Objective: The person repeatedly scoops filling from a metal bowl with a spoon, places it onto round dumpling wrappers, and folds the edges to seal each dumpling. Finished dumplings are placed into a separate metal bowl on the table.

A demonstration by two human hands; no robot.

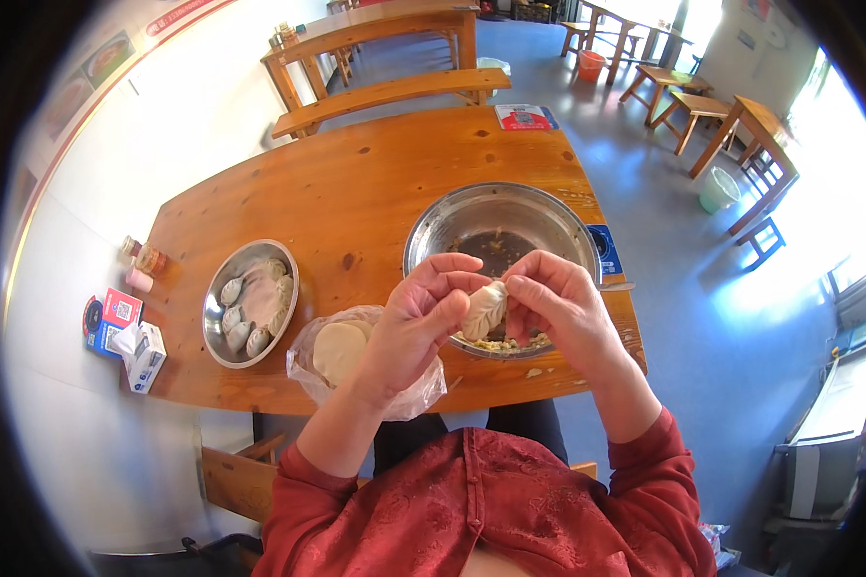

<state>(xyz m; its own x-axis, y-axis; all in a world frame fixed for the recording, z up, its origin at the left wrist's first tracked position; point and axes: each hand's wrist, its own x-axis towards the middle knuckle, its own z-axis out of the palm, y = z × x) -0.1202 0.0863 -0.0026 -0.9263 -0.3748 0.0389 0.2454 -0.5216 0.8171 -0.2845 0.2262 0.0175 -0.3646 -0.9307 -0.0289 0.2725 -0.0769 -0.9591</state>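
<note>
A pleated dumpling (485, 311) is held up between my two hands, above the near side of a wide steel bowl (501, 193). My left hand (426, 317) supports it from the left with thumb and fingers. At its upper right end, my right hand (552, 303) pinches the dough. Some chopped filling (509, 348) lies in the bottom of the bowl, partly hidden by my hands. Round dough wrappers (339, 350) sit in a clear plastic bag (404, 397) beneath my left forearm. Further left, several shaped dumplings (238, 337) line the inside of a steel plate (213, 339).
Spice jars (150, 260), a tissue box (147, 357) and code cards (116, 314) stand at the wooden table's (318, 195) left end. A handle (615, 286) juts past the bowl's right side. Beyond the table are a bench (397, 97) and a red bucket (591, 66).
</note>
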